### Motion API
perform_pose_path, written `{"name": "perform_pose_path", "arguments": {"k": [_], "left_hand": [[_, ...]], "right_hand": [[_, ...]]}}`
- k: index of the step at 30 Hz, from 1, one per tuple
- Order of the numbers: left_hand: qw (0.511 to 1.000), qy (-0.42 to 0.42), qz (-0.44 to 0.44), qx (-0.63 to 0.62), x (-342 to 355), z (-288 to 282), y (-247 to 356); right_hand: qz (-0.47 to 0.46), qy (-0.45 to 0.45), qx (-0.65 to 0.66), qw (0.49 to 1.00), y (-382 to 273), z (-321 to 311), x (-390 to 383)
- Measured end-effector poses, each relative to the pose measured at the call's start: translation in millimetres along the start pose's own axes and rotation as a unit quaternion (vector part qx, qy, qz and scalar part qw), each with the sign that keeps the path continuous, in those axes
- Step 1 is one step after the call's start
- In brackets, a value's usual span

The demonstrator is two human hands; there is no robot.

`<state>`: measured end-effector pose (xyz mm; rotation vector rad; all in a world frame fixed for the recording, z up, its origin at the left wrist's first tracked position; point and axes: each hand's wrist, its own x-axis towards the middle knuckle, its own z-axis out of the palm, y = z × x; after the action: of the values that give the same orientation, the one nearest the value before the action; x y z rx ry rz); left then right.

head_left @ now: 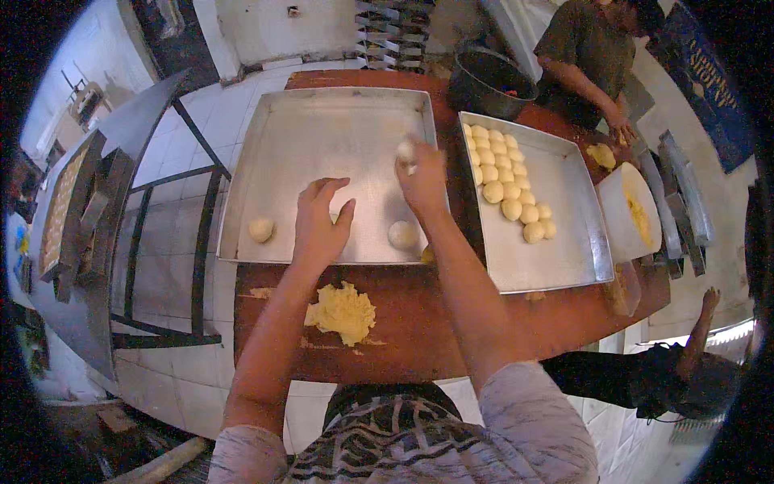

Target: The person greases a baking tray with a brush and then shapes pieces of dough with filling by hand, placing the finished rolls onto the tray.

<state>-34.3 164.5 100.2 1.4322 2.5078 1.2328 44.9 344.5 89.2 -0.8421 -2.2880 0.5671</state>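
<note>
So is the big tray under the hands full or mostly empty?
Mostly empty: the big tray holds two dough balls; a third sits in the right hand.

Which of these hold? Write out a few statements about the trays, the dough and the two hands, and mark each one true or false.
1. The right hand holds a dough ball in its fingers above the near tray. True.
2. The left hand grips a rolling pin. False: it lies open, palm down, on the near tray.
3. The far tray holds rows of dough balls. True.
4. The lump of dough lies inside the near tray. False: it lies on the brown table, in front of the tray.
</note>
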Motion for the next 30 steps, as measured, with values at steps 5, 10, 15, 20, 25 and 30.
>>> {"name": "perform_pose_path", "arguments": {"k": [5,10,15,20,25,30], "left_hand": [[0.995,-0.062,0.056,0.048,34.1,47.8,-23.5],[0.981,-0.072,0.121,0.131,74.1,112.5,-8.1],[0.979,-0.139,0.046,0.140,96.2,148.6,7.2],[0.959,-0.168,0.055,0.220,96.9,160.9,3.4],[0.951,-0.157,0.056,0.261,83.3,163.0,10.2],[0.984,0.015,0.082,0.158,63.9,100.3,10.0]], "right_hand": [[-0.145,0.101,0.051,0.983,4.7,-18.3,-38.8],[-0.102,-0.151,0.118,0.976,18.8,-104.2,-167.3],[-0.006,-0.139,0.073,0.988,66.5,-119.5,-242.9],[0.043,-0.137,0.088,0.986,95.8,-111.7,-263.4],[0.000,-0.134,0.100,0.986,94.5,-106.3,-264.1],[0.030,-0.092,0.133,0.986,58.3,-106.7,-236.3]]}}
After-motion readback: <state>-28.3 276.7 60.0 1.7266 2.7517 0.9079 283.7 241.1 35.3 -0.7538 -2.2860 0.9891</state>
